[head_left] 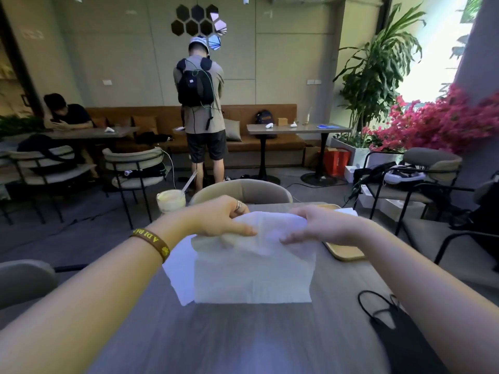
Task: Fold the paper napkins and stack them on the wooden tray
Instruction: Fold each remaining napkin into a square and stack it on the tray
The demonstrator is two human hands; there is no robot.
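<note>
Forearms are seen closest of all, stretched out over the grey table (243,336). A black face mask (399,327) is laid on the near side of the wooden tray (345,253).

The paper napkin (253,276) in work is found just left of the tray, with its near edge resting on the table and its far edge lifted. That far edge is pinched by the left hand (218,218) and the right hand (321,225). The hands are held apart, 1 toward each corner, and the right hand is placed over the tray's left rim. A 2nd sheet (178,263) is spread underneath and shows further left of the tray. At the tray's far end something white (347,211) is glimpsed, probably a folded napkin.

The fold is judged to be barely begun. For a clean result, the lifted edge should be carried toward the near edge with both corners kept level. The edges should be matched before any crease is pressed, and the crease should then be run from the middle outward. Only 1 sheet should be taken up. Thin paper is easily torn or dragged, so the lower sheet may be pulled askew.
</note>
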